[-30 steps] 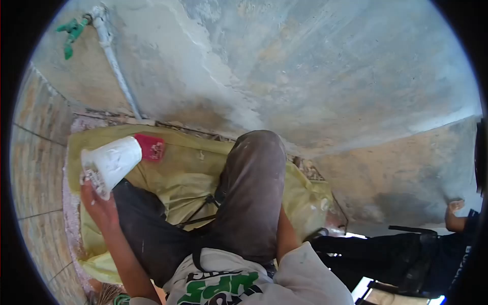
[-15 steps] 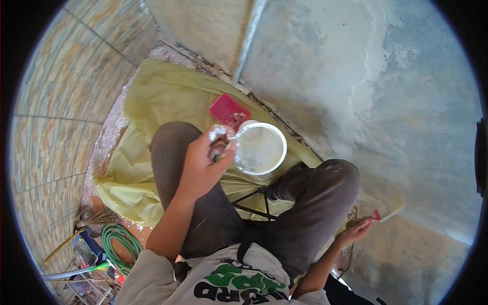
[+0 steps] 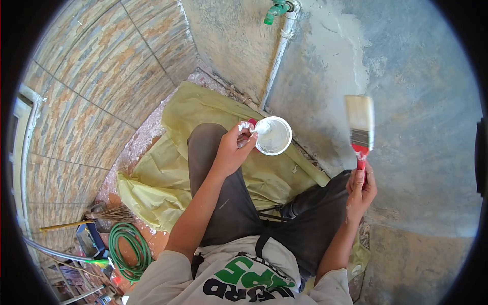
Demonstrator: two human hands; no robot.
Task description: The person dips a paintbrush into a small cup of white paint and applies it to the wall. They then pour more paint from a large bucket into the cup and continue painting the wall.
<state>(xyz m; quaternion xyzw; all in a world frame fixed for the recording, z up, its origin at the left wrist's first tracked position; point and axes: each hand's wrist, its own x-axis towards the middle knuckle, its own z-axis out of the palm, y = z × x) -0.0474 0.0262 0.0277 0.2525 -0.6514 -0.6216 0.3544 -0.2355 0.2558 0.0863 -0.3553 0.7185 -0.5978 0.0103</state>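
My left hand (image 3: 236, 147) is closed on the rim or handle side of a white tub (image 3: 291, 136), whose inside shows whitish residue. White smears cover its fingers. On the right, my right hand (image 3: 361, 190) grips the red handle of a wide paintbrush (image 3: 362, 122). The brush is upright in front of the wall, its pale bristles pointing up and slightly blurred. A bit of a red object (image 3: 252, 122) shows behind the tub, mostly hidden.
A grey patched wall (image 3: 417, 127) rises on the right, with a green tap (image 3: 277, 11) and white pipe (image 3: 276, 66). Yellow sheeting (image 3: 198, 104) lies on the floor. A green hose (image 3: 129, 251) and a straw broom (image 3: 113, 213) are at lower left.
My right hand has risen with the brush from low beside the knee to in front of the wall. The view has shifted, and the tap now shows; the tub hides most of the red object.
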